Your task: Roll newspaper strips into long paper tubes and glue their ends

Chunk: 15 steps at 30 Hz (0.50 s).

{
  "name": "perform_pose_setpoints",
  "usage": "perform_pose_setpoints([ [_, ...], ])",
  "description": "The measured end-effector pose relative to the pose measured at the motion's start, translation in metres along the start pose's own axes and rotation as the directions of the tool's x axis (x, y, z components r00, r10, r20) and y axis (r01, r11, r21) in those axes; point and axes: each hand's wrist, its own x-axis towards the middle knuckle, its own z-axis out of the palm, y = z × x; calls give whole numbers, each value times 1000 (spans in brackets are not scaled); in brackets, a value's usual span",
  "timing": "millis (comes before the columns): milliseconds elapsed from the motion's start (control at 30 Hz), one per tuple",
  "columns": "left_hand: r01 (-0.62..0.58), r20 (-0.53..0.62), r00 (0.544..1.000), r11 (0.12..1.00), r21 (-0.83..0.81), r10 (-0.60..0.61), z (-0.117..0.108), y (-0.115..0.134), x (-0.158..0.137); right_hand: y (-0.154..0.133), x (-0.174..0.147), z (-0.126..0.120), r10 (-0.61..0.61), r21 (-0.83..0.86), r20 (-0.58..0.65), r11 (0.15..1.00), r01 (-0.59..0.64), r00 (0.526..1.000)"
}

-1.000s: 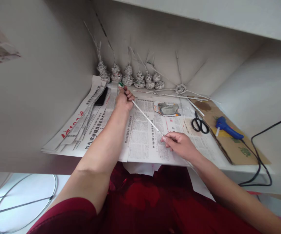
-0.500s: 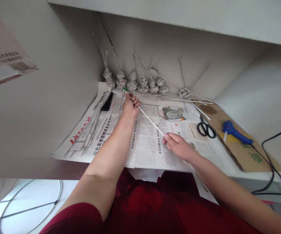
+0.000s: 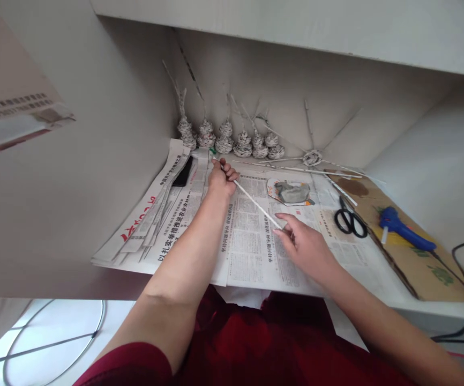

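A thin white paper stick (image 3: 257,203) runs slantwise over the newspaper (image 3: 248,257) spread on the desk (image 3: 393,292), its long axis lying from ten o'clock to four o'clock with twelve at the far wall. Its upper part is at the left hand (image 3: 224,179), and its lower part reaches the right hand (image 3: 308,244). From the right fingers, then, the stick leads away toward ten; from the left, toward four. Neither hand is clearly nearer, since both are at it.

The left fingers are curled closed around the stick, whose tip pokes out toward eleven. That arm stretches in from seven o'clock, elbow nearly straight. The right thumb and forefinger stand slightly parted, one on each side of the stick; whether they press on it I cannot tell. This hand points toward ten, back mostly up, its forearm coming in from four.

Around them, a row of woven paper gourds (image 3: 231,140) stands at twelve from the left hand, and black scissors (image 3: 350,222) lie at three from the right fingers.
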Motion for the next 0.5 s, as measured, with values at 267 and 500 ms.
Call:
perform_pose_setpoints([
  [267,-4,-15,1000,1000,24,4,-1,-4,1,8,2,2,95,291,223,943,-159,970],
  [500,52,14,999,998,-27,-52,-1,-4,-2,10,-1,4,-87,740,661,239,-629,745],
])
